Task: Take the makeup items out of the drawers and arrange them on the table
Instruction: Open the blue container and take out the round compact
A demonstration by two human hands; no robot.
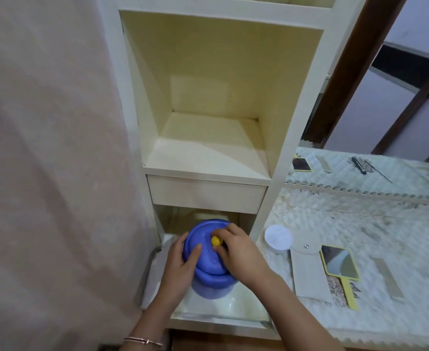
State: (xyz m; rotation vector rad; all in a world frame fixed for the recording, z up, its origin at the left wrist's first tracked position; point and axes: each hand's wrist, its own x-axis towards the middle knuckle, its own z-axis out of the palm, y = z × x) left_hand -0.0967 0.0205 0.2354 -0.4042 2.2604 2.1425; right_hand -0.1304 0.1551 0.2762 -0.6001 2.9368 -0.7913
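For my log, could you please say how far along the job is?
Done: a white round jar, a beige snap pouch and a yellow-framed hand mirror lie on the quilted table cover. In hand: left hand and right hand grip a blue round lidded container with yellow knob in the open lower drawer. Left: setting it on the table; the upper drawer is shut, contents hidden.

Between the fingers [227, 231] sits a yellow knob [215, 241] on a violet-blue tub [208, 267]. Right of the fingers: a white jar [278, 238], a beige pouch [307, 269], a yellow-framed mirror [340, 262], and the desk [360, 224] in white quilting with brownish floral print
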